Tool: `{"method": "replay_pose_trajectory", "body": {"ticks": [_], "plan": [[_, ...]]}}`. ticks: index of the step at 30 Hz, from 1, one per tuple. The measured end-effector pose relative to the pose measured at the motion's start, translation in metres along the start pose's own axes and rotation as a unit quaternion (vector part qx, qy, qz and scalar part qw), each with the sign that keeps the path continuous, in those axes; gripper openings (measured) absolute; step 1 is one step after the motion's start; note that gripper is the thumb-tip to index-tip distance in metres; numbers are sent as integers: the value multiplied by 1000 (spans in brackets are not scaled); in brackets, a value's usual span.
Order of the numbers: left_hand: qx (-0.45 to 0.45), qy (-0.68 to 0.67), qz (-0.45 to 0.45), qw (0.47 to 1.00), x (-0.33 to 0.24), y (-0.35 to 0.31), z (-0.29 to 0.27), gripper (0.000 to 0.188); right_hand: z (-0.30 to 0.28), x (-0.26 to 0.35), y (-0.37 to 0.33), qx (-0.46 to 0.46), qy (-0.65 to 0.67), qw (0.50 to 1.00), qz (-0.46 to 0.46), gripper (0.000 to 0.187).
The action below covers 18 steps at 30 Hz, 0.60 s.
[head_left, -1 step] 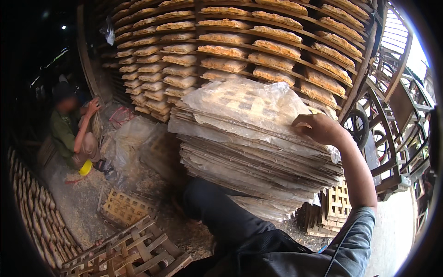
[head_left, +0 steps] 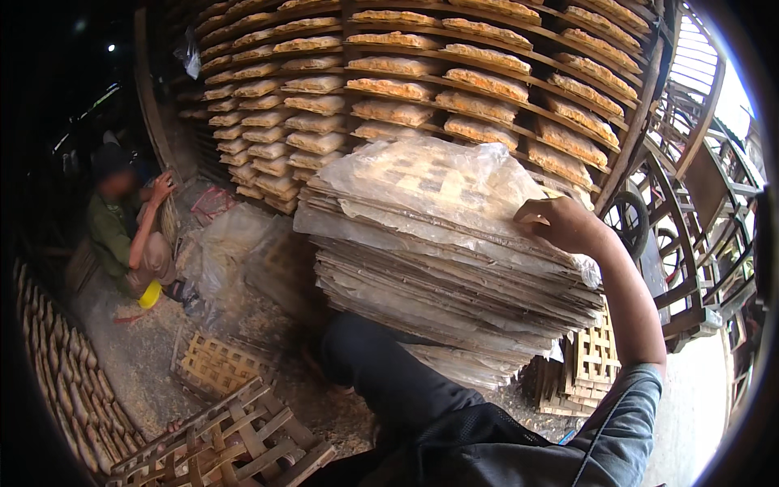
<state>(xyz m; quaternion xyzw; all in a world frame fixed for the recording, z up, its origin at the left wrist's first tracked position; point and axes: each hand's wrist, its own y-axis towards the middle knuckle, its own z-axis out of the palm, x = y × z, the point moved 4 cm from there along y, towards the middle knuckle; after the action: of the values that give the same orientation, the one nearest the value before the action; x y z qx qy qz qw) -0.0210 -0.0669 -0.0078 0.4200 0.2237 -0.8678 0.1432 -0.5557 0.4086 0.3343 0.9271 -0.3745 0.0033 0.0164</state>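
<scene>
My right hand (head_left: 560, 225) is at the right side of a tall stack (head_left: 454, 276) of thin trays layered with clear plastic sheets. Its fingers are curled, and they pinch the top plastic sheet (head_left: 454, 174) near the edge. Through that sheet shows a woven lattice pattern. At the lower left, a woven bamboo tray (head_left: 219, 442) is held tilted by my left hand (head_left: 173, 425). Only a few fingertips show at the tray's far rim; the tray hides the rest of that hand.
Shelves (head_left: 442, 55) of pale slabs rise behind the stack. A crouching person (head_left: 122, 227) works at the left, beside crumpled plastic (head_left: 223, 252). Another lattice tray (head_left: 217, 363) lies on the littered floor. More trays (head_left: 596, 353) stand at the right, near a wheeled wooden cart (head_left: 673, 243).
</scene>
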Motion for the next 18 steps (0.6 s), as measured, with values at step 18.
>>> {"method": "replay_pose_trajectory", "body": {"ticks": [18], "plan": [[-4, 0, 15, 1000, 1, -1, 1, 73, 0, -189, -16, -309, 435, 820, 207, 39]]}}
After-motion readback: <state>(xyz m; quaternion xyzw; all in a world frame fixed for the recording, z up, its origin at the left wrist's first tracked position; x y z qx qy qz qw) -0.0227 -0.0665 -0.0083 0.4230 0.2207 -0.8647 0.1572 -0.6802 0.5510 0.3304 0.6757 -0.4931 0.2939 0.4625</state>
